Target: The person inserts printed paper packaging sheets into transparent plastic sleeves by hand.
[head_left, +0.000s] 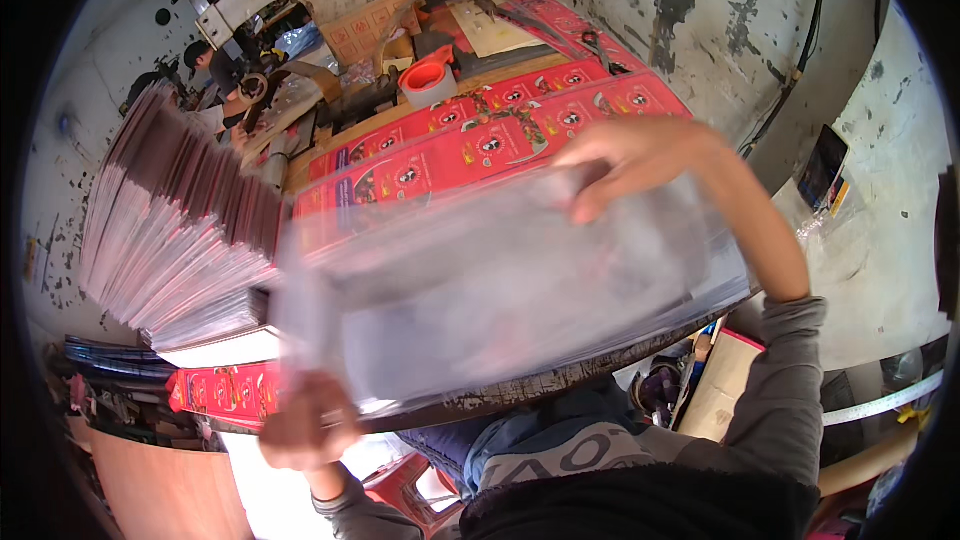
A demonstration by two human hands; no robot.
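Observation:
A clear plastic sheet (pixel 520 270), smeared by motion, stretches between my two hands above the front of the table. My right hand (pixel 640 162) pinches its far edge between thumb and fingers. Low at the left, my left hand (pixel 312 422) is blurred, its fingers curled at the sheet's near left corner. Under the sheet lies more clear plastic with a bluish-grey look. Beyond it, red printed plastic sheets (pixel 410 175) with round logos and food pictures lie flat across the table.
A tall, fanned stack of plastic sheets (pixel 185 230) with reddish edges stands at the left. Farther back are a red-and-white tape roll (pixel 430 78), scissors (pixel 603 52) and a cardboard box (pixel 368 28). Another person (pixel 215 70) works at the far left. A phone (pixel 823 168) is at the right wall.

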